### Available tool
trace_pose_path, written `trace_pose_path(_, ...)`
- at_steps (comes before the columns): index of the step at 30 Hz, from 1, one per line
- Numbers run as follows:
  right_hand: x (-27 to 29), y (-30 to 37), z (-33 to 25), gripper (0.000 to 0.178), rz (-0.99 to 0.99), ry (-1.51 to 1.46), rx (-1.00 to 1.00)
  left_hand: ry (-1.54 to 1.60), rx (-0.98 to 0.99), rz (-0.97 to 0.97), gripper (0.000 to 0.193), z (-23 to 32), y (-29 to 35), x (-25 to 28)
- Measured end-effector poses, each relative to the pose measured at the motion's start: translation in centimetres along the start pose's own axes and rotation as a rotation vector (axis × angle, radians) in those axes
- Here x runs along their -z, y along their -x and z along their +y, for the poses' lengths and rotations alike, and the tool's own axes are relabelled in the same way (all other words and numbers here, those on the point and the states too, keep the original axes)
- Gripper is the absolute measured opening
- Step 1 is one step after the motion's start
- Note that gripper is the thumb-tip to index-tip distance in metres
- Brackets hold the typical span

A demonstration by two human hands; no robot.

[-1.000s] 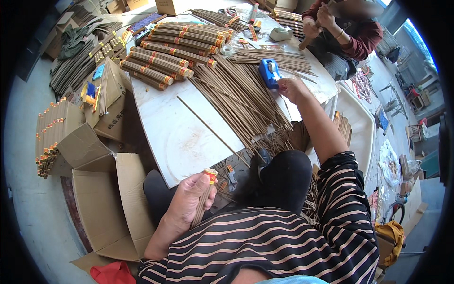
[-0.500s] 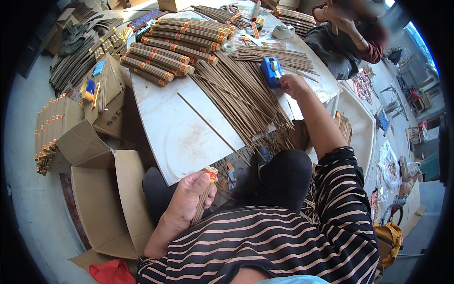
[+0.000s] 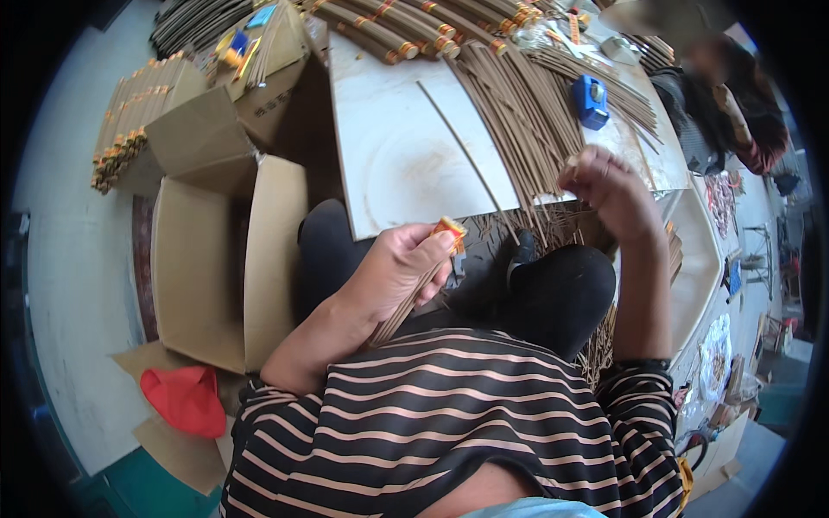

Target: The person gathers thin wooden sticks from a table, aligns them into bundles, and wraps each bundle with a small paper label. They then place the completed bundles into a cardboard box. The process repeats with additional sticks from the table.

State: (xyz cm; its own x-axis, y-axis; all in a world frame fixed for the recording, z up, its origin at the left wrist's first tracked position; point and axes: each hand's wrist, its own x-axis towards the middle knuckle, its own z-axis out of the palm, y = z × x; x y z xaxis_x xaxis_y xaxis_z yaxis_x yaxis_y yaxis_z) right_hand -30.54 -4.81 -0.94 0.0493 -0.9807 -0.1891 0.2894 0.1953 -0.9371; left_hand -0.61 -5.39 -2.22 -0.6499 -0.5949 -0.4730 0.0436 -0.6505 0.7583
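Close to my body, my left hand [image 3: 399,257] is wrapped round a bundle of brown incense sticks [image 3: 395,323]. The bundle slants, its upper end bearing a red and yellow paper band [image 3: 452,230]. My right hand [image 3: 611,183] hangs above the table's near right edge, thumb and fingers pinched together. Whatever the pinch holds is too small to make out. Beyond that hand, a blue tape dispenser [image 3: 591,101] stands on the table, apart from my fingers. Many loose incense sticks [image 3: 511,116] lie across the table to its left, with one single stick [image 3: 466,154] set apart.
Banded incense bundles [image 3: 380,34] are piled at the white table's [image 3: 393,164] far side. An open cardboard box [image 3: 203,268] stands at my left, a red cloth [image 3: 186,400] beside it. More bundles [image 3: 129,121] stack at far left. Another person [image 3: 734,112] sits far right.
My right hand has left the tape dispenser and come back toward me. My left hand keeps hold of the incense bundle. The whole view has shifted, so the table appears higher and farther right.
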Motion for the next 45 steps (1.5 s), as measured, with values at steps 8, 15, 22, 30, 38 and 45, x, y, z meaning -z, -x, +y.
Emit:
trace_pose_path(8, -10.7, 5.4, 3.0, 0.008, -0.309, 0.142, -0.001, -0.142, -0.136, 0.01, 0.025, -0.5, 2.3, -0.5)
trace_pose_path(15, -13.6, 6.2, 2.1, 0.014, -0.215, 0.376, -0.011, -0.207, -0.192, 0.016, 0.029, -1.4, 3.5, -0.9)
trace_pose_path(22, -14.4, 6.7, 1.8, 0.017, -0.093, 0.71, 0.057, -0.332, -0.25, 0.047, 0.027, -1.9, 3.7, -1.0)
trace_pose_path(30, -14.8, 6.8, 1.8, 0.018, -0.023, 0.815, 0.066, -0.447, -0.375, 0.09, 0.028, -2.5, 3.2, -0.7)
trace_pose_path(38, -15.2, 6.5, 1.7, 0.024, 0.043, 0.841, -0.021, -0.55, -0.337, 0.106, 0.026, -2.5, 3.3, -0.8)
trace_pose_path(45, -15.3, 6.3, 1.5, 0.024, 0.063, 0.925, -0.09, -0.556, -0.392, 0.11, 0.026, -2.9, 3.2, -0.5)
